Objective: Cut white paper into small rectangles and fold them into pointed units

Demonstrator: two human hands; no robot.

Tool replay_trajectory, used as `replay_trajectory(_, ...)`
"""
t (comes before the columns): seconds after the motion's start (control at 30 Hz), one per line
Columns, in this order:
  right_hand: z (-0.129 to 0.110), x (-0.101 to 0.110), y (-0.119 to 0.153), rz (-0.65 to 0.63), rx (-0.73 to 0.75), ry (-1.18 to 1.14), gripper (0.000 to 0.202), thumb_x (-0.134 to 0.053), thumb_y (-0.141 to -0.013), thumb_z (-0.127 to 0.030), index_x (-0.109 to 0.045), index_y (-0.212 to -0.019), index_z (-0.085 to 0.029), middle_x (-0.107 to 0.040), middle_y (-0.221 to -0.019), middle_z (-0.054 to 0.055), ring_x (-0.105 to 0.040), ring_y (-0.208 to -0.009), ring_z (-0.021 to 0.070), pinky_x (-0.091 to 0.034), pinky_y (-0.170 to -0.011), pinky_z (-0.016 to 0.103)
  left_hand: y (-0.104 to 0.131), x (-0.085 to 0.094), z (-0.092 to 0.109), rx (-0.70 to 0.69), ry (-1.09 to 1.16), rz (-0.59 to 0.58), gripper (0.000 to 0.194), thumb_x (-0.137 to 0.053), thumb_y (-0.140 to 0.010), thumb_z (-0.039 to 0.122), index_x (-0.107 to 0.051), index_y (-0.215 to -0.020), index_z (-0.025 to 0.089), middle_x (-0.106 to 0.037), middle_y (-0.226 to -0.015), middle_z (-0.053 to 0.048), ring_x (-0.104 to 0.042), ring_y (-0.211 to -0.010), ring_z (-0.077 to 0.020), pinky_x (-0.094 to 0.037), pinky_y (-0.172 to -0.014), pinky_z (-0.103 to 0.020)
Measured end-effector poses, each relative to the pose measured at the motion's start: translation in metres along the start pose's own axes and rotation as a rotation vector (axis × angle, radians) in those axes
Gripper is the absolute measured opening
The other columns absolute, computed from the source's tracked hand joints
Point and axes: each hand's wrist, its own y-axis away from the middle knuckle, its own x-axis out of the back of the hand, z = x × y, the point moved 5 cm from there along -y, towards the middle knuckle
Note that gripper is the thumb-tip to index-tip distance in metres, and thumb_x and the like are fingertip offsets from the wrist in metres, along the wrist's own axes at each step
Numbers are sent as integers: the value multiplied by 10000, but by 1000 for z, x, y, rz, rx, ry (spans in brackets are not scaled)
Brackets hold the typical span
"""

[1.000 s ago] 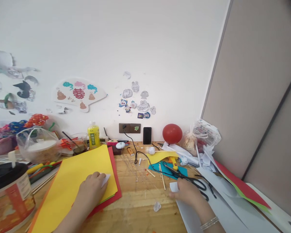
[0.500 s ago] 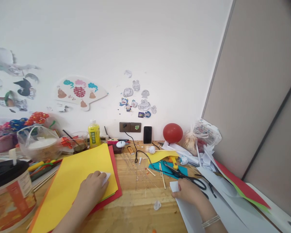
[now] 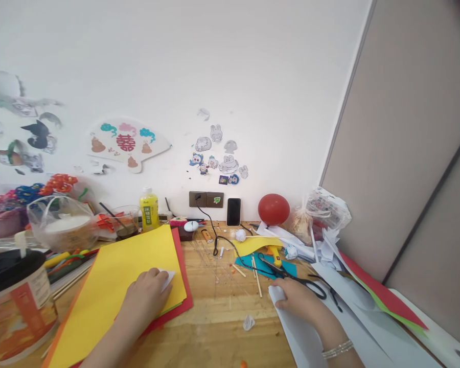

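Observation:
My left hand (image 3: 147,291) rests on a stack of yellow paper (image 3: 130,255), its fingers curled over a small piece of white paper (image 3: 168,280) whose corner sticks out beside them. Red sheets show under the yellow stack's right edge. On the right, my right hand (image 3: 297,299) pinches the near-left end of a white paper sheet (image 3: 297,332), with the thumb on top of its curled edge. Just beyond this hand lie black-handled scissors (image 3: 314,287), partly over a blue sheet (image 3: 258,261). The undersides of the fingers of both hands are hidden.
A yellow glue gun (image 3: 275,254), wooden sticks (image 3: 256,276) and a black cord (image 3: 215,240) lie mid-table. Behind stand a phone (image 3: 233,212), a red balloon (image 3: 273,209) and a yellow bottle (image 3: 149,208). A large lidded cup (image 3: 19,312) stands at left.
My right hand has shifted slightly and its thumb lies differently; the white sheet's edge under it curls more. My left hand has stayed almost in place on the yellow stack.

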Motion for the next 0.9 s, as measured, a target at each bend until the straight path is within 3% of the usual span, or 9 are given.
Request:
replay_trajectory(0.1,-3,0,1,-79,22,25,348,-624,-691,-158,-670,-1034,-202,-715,-972,64,-666,-836,231,-452,-710,265,-1,1,0,4,4,-5,300,-362,-900,219,-646,-957,139,-629,-1027,-151,-587,-958,-287,-428,-723,-339)
replay_trajectory(0.27,-6,-1,-1,-69,8,72,158,-554,-791,-257,-612,-921,-189,-697,-890,65,-646,-805,224,-394,-624,255,-1,1,1,-2,27,-7,302,-366,-898,229,-643,-968,132,-628,-1049,-157,-580,-972,-294,-426,-753,-351)
replay_trajectory(0.5,-3,-7,-7,-36,-44,78,151,-473,-767,-116,-581,-845,-187,-683,-837,63,-627,-747,203,-275,-543,239,1,3,0,16,127,-6,301,-369,-875,233,-649,-937,139,-626,-1036,-163,-570,-977,-308,-427,-773,-379)
replay_trajectory(0.67,3,-6,-11,-9,-36,-26,251,-455,-731,-30,-579,-893,-177,-652,-811,37,-581,-718,161,-296,-563,224,0,11,1,50,332,-5,304,-380,-840,212,-649,-928,101,-595,-1057,-218,-518,-1035,-383,-390,-845,-478)
replay_trajectory(0.77,8,-6,-17,41,-55,-107,162,-481,-808,-65,-577,-896,-162,-625,-801,13,-564,-707,144,-366,-611,234,10,16,36,11,569,-18,307,-365,-837,186,-631,-962,96,-575,-1133,-210,-471,-1126,-354,-313,-975,-462)
replay_trajectory(0.83,13,-7,-21,66,-78,-159,74,-510,-883,-172,-581,-890,-154,-616,-821,3,-565,-690,133,-424,-639,261,24,13,82,-56,782,-100,292,-374,-860,222,-616,-1009,155,-620,-1103,-126,-541,-1062,-266,-380,-942,-361)
replay_trajectory(0.9,18,-9,-24,75,-107,-202,143,-525,-914,-274,-588,-899,-147,-617,-839,1,-578,-679,127,-470,-643,283,41,5,139,-139,982,-255,268,-445,-847,242,-618,-1041,177,-669,-1002,-79,-614,-936,-215,-458,-827,-290)
